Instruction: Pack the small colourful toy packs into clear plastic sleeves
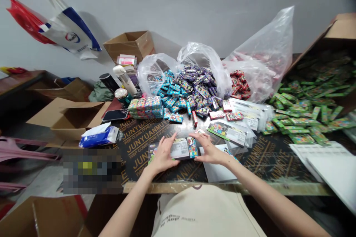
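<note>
In front of me on the dark board lies a flat printed packet (180, 150) with a barcode on its face. My left hand (163, 155) grips its left part, fingers on the far edge and thumb along the near one. A small colourful blue box (192, 148) sits at the packet's right end. My right hand (208, 150) holds this box between thumb and fingers; whether it is partly inside the packet I cannot tell. Under my right wrist lies a white sheet (218, 168). Another green-and-black printed packet (229, 132) rests farther right.
Heaps of blue boxes (174, 98), purple boxes (198, 85) and red boxes (239, 86) spill from clear bags. Green boxes (306, 118) spread from a carton at right. A stack of boxes (145, 107), a phone (115, 115) and a blue wipes pack (98, 136) lie left.
</note>
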A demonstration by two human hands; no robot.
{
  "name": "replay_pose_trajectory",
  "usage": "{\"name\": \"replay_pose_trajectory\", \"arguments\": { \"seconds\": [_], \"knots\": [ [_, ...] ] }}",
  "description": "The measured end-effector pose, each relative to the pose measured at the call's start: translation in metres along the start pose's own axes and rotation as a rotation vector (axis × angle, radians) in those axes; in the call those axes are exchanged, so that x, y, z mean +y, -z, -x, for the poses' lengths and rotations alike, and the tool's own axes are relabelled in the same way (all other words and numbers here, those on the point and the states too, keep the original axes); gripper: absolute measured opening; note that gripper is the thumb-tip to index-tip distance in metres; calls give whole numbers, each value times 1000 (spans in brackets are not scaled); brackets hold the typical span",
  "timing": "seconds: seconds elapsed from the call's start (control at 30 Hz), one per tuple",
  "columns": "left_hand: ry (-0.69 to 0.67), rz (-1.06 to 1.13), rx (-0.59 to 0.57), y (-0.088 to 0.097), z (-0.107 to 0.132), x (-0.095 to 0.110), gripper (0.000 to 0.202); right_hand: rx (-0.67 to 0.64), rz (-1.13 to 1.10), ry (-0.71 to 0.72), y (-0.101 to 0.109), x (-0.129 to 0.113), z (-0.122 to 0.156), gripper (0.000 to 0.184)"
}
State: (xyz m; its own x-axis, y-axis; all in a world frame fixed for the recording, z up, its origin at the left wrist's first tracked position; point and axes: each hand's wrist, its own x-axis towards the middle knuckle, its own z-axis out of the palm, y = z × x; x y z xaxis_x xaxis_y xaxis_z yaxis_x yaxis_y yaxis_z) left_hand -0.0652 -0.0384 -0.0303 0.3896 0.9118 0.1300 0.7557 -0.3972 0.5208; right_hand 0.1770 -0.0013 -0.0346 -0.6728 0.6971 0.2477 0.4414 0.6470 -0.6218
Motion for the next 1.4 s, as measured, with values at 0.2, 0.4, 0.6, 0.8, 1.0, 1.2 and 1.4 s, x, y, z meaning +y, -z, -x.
{"name": "replay_pose_trajectory", "arguments": {
  "seconds": [0.2, 0.4, 0.6, 0.8, 1.0, 1.2, 1.4],
  "knots": [
    [61, 41, 59, -2, -2, 0, 98, 297, -70, -170, -12, -7, 2, 92],
    [94, 42, 44, -6, -3, 1, 98, 293, -19, -124, -12, 4, -14, 50],
    [70, -42, -53, -17, -2, -6, 97, 590, 361, -425, 32, 91, -63, 64],
    [207, 3, -23, -18, 4, -14, 87, 434, 261, -336, 42, 87, -57, 51],
    [496, 883, 71, -5, -18, 14, 42, -37, -358, -7, 43, 12, -22, 63],
    [603, 1266, 12, -16, -30, 42, 24, 76, -326, -21, 33, -7, -9, 72],
    [574, 1292, 36, -25, -29, 46, 29, 241, -33, -17, 5, -17, -5, 84]
  ]
}}
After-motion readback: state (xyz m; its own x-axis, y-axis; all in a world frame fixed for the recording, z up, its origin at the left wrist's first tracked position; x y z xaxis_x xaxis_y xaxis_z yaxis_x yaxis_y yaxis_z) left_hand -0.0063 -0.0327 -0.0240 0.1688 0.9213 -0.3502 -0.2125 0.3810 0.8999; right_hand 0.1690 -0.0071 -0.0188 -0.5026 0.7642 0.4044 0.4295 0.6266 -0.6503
